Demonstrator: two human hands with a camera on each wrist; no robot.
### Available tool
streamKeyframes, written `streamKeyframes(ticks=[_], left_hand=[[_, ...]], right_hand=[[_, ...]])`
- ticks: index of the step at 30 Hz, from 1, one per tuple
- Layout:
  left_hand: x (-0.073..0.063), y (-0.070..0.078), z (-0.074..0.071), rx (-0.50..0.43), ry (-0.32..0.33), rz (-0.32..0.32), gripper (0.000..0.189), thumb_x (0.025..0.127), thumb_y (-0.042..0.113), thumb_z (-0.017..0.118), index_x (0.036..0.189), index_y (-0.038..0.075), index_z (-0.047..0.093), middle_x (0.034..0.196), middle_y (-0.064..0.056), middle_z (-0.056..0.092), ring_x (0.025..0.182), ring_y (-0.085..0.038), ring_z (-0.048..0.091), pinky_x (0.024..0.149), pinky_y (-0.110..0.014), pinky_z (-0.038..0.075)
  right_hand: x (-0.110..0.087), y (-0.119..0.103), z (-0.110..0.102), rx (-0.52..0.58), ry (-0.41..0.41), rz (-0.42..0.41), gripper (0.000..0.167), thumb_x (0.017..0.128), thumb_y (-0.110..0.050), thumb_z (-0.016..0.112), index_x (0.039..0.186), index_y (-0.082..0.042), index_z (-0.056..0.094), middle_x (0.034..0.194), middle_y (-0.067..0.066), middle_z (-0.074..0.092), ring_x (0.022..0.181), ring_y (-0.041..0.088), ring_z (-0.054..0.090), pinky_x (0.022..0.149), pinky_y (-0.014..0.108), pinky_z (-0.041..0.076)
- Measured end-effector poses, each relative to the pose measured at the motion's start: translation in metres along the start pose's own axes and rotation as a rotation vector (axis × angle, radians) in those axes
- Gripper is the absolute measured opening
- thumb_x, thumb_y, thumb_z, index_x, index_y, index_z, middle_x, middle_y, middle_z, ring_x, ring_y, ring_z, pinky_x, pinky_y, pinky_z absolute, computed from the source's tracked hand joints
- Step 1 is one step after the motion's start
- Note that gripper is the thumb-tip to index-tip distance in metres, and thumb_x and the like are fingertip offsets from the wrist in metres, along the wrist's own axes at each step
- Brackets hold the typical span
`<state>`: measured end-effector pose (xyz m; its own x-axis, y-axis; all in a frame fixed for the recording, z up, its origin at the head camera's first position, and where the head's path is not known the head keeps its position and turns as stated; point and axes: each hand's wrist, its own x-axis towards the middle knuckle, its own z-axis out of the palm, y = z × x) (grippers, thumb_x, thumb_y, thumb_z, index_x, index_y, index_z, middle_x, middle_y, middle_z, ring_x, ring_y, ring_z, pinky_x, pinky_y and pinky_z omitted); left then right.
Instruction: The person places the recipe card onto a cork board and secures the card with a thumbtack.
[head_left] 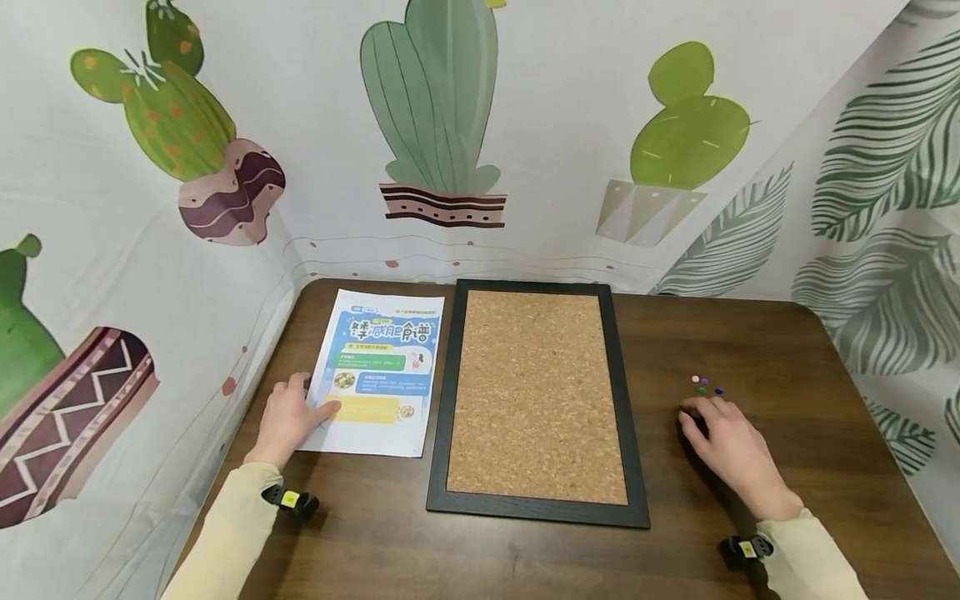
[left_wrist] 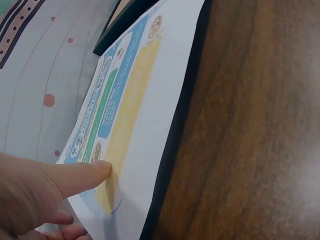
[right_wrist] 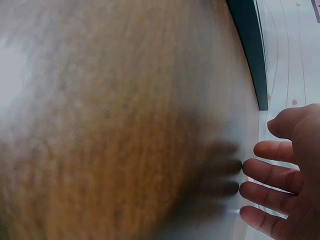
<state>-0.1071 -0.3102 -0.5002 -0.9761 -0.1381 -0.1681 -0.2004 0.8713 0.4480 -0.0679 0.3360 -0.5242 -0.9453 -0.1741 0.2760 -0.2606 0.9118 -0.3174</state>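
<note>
Paper [head_left: 378, 385] lies just R of L hand [head_left: 288, 421], which pinches its L edge, thumb on top, other fingers part hidden. Black-framed corkboard [head_left: 536, 400] sits R of the paper, btwn L hand & R hand [head_left: 731, 450]. R hand's fingers are loose, nothing held, above bench [head_left: 757, 346]; 4 tiny coloured dots [head_left: 702, 391], too small to ID, just past its fingers.

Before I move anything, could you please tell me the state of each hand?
Left hand: thumb on the printed sheet; whether it pinches it cannot be told.
Right hand: open, holding nothing, near the small coloured pieces.
</note>
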Motion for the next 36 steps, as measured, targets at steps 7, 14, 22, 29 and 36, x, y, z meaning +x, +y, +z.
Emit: streamKeyframes(ticks=[7, 14, 22, 29, 36], left_hand=[[0.005, -0.007, 0.000, -0.026, -0.019, -0.037, 0.088, 0.091, 0.034, 0.079, 0.146, -0.020, 0.035, 0.124, -0.041, 0.050, 0.107, -0.050, 0.054, 0.088, -0.062, 0.046], [0.007, -0.011, -0.001, -0.083, 0.014, -0.040, 0.057, 0.093, 0.024, 0.075, 0.127, -0.014, 0.049, 0.107, -0.030, 0.056, 0.093, -0.040, 0.054, 0.077, -0.050, 0.044], [0.005, -0.011, -0.002, -0.148, 0.071, -0.082, 0.032, 0.100, 0.021, 0.065, 0.115, -0.006, 0.057, 0.099, -0.024, 0.067, 0.087, -0.037, 0.064, 0.074, -0.046, 0.046], [0.008, -0.015, -0.004, -0.199, 0.060, -0.093, 0.036, 0.100, 0.020, 0.063, 0.116, -0.012, 0.066, 0.098, -0.024, 0.071, 0.088, -0.035, 0.066, 0.072, -0.038, 0.047], [0.006, -0.018, -0.008, -0.273, 0.102, -0.077, 0.036, 0.103, 0.021, 0.061, 0.114, -0.011, 0.072, 0.104, -0.025, 0.075, 0.086, -0.026, 0.067, 0.072, -0.031, 0.049]], right_hand=[[0.001, 0.000, -0.001, 0.000, -0.006, 0.002, 0.017, 0.094, -0.012, 0.074, 0.108, -0.002, 0.071, 0.099, 0.016, 0.069, 0.087, 0.040, 0.063, 0.067, 0.058, 0.051], [0.002, -0.001, -0.003, 0.002, 0.001, 0.008, 0.017, 0.094, -0.011, 0.073, 0.107, -0.001, 0.071, 0.098, 0.018, 0.068, 0.086, 0.039, 0.062, 0.066, 0.058, 0.051], [0.001, 0.000, -0.006, 0.009, -0.024, 0.035, 0.021, 0.096, -0.012, 0.072, 0.111, 0.002, 0.070, 0.103, 0.022, 0.069, 0.091, 0.041, 0.062, 0.070, 0.060, 0.051], [0.000, 0.001, -0.008, 0.012, -0.031, 0.047, 0.021, 0.097, -0.013, 0.071, 0.112, 0.002, 0.070, 0.105, 0.023, 0.069, 0.092, 0.042, 0.061, 0.070, 0.060, 0.051], [0.000, 0.001, -0.008, 0.017, -0.018, 0.052, 0.020, 0.096, -0.012, 0.071, 0.111, 0.002, 0.071, 0.106, 0.023, 0.069, 0.093, 0.042, 0.061, 0.072, 0.062, 0.050]])
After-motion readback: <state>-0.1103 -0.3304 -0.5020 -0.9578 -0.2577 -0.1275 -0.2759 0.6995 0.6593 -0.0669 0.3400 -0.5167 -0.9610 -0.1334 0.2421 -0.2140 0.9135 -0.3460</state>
